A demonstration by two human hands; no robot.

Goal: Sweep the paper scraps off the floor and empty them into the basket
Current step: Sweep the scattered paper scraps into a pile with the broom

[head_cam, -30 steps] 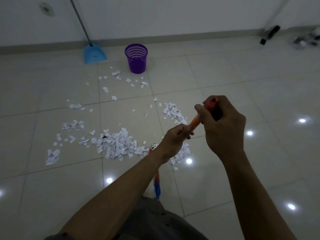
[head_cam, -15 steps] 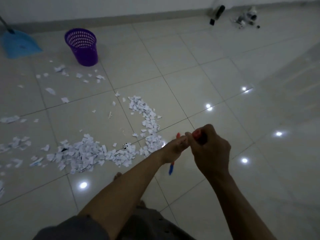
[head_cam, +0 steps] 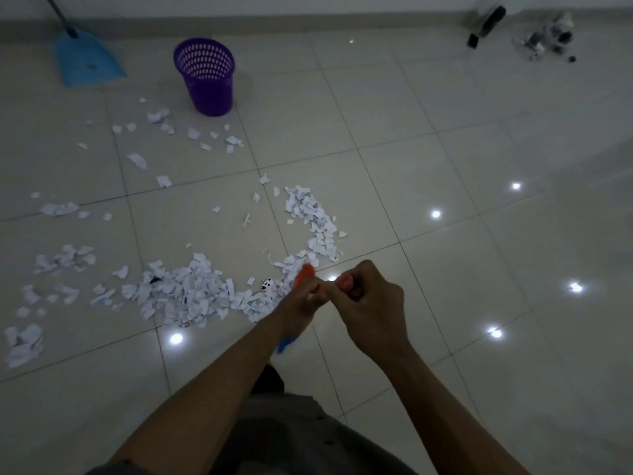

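White paper scraps (head_cam: 191, 293) lie in a curved heap on the tiled floor, with looser bits scattered toward the purple mesh basket (head_cam: 205, 75) at the back. My left hand (head_cam: 301, 303) and my right hand (head_cam: 368, 306) both grip an orange broom handle (head_cam: 303, 274) in front of me, the right hand at its top end. A blue part of the broom (head_cam: 284, 344) shows below my left wrist; its head is hidden behind my arm.
A blue dustpan (head_cam: 87, 58) with a dark long handle leans near the wall left of the basket. A small black-and-white toy (head_cam: 267, 284) sits among the scraps. Dark clutter (head_cam: 544, 37) lies at the far right by the wall. Ceiling lights reflect on the glossy tiles.
Both hands have dropped lower and closer together on the handle. The view swung right, then partly back left, so the basket and dustpan shifted across the frame.
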